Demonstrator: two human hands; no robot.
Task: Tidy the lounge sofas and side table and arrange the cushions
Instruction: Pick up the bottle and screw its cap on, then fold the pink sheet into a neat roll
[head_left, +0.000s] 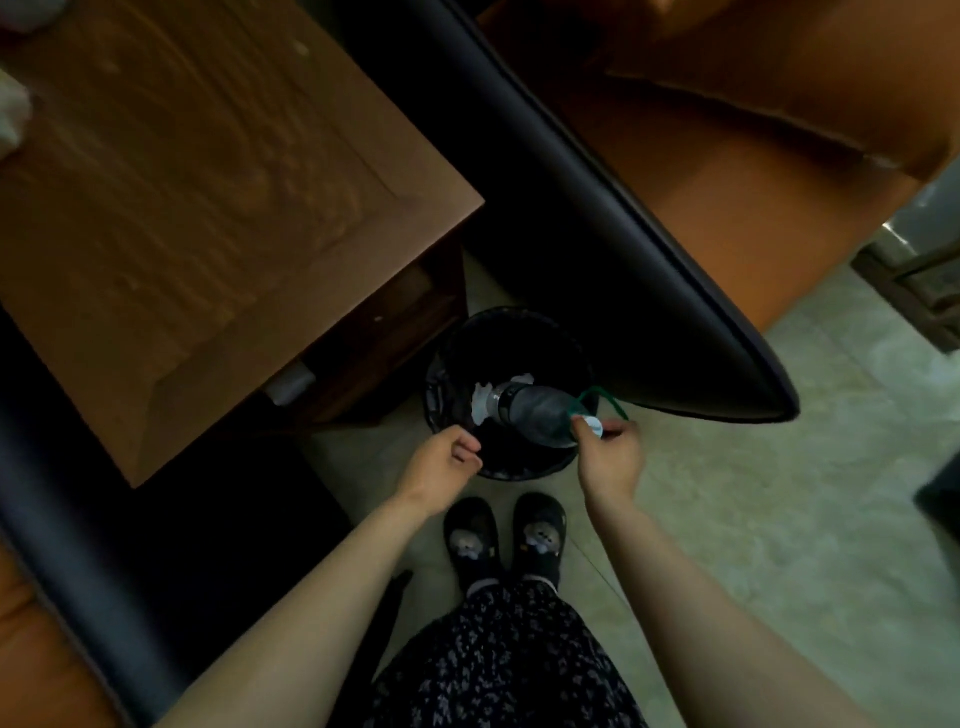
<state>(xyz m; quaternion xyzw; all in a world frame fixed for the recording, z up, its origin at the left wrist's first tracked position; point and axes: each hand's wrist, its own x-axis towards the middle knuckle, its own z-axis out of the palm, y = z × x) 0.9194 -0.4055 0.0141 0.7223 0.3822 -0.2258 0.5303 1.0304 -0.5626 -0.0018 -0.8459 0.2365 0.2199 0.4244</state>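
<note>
A black mesh waste bin (441, 374) stands on the floor between the wooden side table (182, 182) and the sofa. A clear plastic bottle (535, 410) lies tilted over the bin's mouth, cap end toward me, above white crumpled paper (485, 397). My right hand (610, 457) pinches the bottle's cap end together with a thin green cord (605, 397). My left hand (444, 467) hovers at the bin's near rim with loosely curled fingers, holding nothing.
The sofa's dark armrest (597, 218) slants above the bin, with an orange seat (727, 187) and an orange cushion (810, 67) behind. Another dark sofa arm (62, 493) runs at the lower left. My two feet (504, 535) stand on the pale tiled floor.
</note>
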